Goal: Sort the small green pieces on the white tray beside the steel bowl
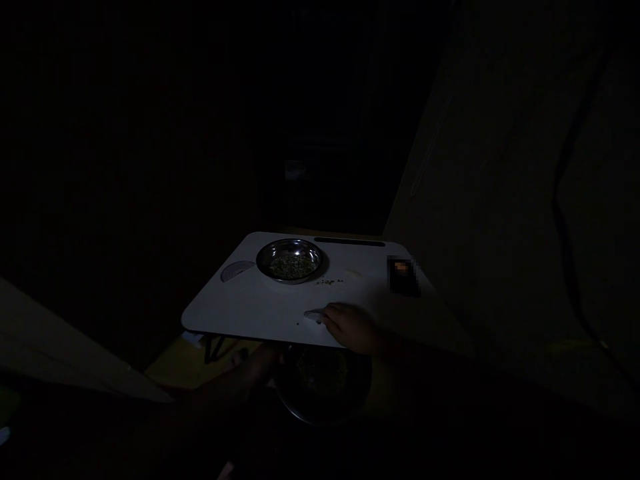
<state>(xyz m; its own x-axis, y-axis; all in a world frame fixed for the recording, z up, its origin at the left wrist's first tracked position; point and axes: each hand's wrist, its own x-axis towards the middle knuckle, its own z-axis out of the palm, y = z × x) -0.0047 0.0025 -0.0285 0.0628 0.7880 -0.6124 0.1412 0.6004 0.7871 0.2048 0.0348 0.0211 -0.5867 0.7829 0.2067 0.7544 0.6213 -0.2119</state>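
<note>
My right hand point(347, 328) rests near the front edge of a white lap table point(270, 317). Its fingers are closed on a small, pale, thin piece point(315, 315) that lies low against the tabletop; its kind is too dark to tell. Below that edge is a large metal bowl point(320, 419) with greenish bits inside. At its left rim my left hand point(263, 365) appears closed on it, though the fingers are mostly lost in the dark. Farther back on the table stands a shiny steel bowl point(290, 248) holding small green pieces. A few loose bits point(329, 281) lie beside it.
A dark, blurred-out object point(404, 280) lies at the table's right side. A dark slot point(350, 241) runs along the far edge, and a grey printed half-round mark point(237, 271) shows at the left. A wall with a hanging cable point(556, 200) rises at the right.
</note>
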